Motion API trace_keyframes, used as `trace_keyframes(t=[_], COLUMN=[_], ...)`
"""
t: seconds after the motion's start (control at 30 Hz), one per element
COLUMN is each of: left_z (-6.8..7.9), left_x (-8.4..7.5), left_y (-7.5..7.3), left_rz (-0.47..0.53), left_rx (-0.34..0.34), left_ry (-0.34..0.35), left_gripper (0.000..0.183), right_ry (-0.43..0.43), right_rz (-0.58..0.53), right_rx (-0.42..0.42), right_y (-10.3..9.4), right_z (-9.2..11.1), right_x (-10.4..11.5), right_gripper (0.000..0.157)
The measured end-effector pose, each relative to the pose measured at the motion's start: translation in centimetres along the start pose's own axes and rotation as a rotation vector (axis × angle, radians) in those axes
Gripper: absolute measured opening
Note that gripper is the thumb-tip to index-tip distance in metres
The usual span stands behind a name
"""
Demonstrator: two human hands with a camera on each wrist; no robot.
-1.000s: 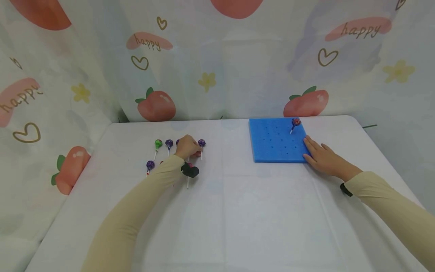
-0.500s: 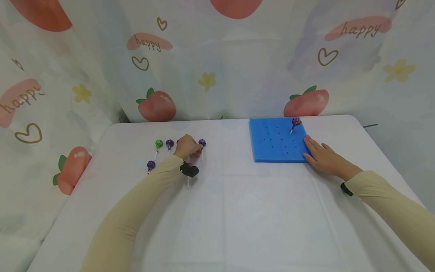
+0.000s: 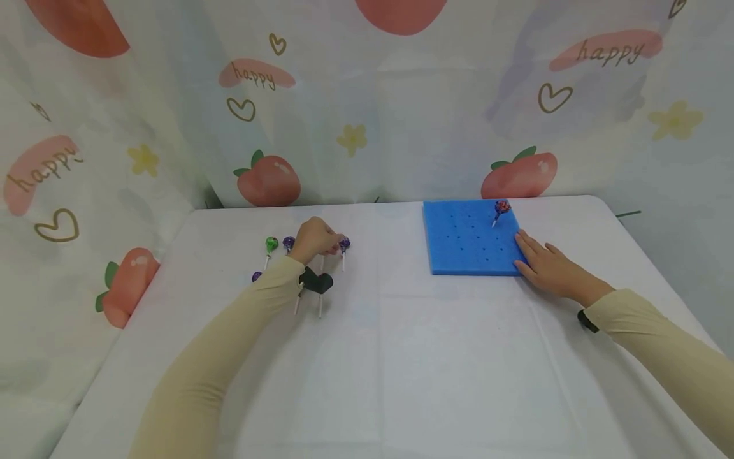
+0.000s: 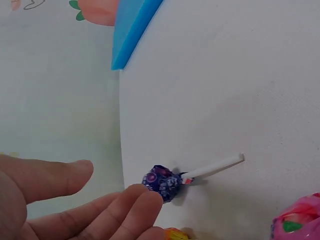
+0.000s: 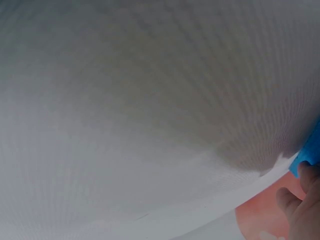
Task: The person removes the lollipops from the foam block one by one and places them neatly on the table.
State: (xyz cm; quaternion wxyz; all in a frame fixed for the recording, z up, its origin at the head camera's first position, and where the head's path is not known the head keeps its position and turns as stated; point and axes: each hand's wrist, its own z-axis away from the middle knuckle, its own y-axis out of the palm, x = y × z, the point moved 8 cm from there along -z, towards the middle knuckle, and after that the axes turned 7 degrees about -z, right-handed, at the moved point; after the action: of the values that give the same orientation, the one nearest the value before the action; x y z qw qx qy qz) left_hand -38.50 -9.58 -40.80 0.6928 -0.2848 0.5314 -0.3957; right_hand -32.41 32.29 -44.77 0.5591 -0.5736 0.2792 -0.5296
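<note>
My left hand [image 3: 314,241] is above the group of lollipops on the left of the table, fingertips right at the rightmost purple-wrapped lollipop [image 3: 345,243]. The left wrist view has the thumb held apart from the fingers and nothing between them. There, the purple lollipop's white stick [image 4: 215,168] lies on the cloth, pointing away from the fingers. At the right, my right hand [image 3: 550,271] lies with straight fingers against the right edge of a blue foam board [image 3: 459,258] dotted with small holes. One dark red-and-blue lollipop [image 3: 502,207] stands in the board's far right part.
A green lollipop [image 3: 271,243] and another purple one [image 3: 289,243] lie left of my left hand. Several more are partly hidden under the hand and forearm, including a pink-wrapped one [image 4: 300,220] and a yellow one [image 4: 176,234]. White cloth covers the table [image 3: 459,370].
My left hand has lifted slightly and shifted a little away from me, beside the rightmost purple lollipop. My right hand keeps its place at the board.
</note>
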Motion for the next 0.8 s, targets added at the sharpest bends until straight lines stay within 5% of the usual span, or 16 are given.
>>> trace_keyframes(t=[0.3, 0.8], left_z=[0.2, -1.6], left_x=[-3.7, -11.3], left_y=[-1.1, 2.1], left_rz=[-0.037, -0.302], left_rx=[-0.142, -0.327], left_ry=[0.247, 0.586], left_gripper=[0.028, 0.027], right_ry=[0.0, 0.015], right_rz=[0.004, 0.002], right_rx=[-0.012, -0.016], right_y=[0.2, 0.1], right_z=[0.1, 0.3], right_x=[-0.3, -0.2], right_gripper=[0.071, 0.071])
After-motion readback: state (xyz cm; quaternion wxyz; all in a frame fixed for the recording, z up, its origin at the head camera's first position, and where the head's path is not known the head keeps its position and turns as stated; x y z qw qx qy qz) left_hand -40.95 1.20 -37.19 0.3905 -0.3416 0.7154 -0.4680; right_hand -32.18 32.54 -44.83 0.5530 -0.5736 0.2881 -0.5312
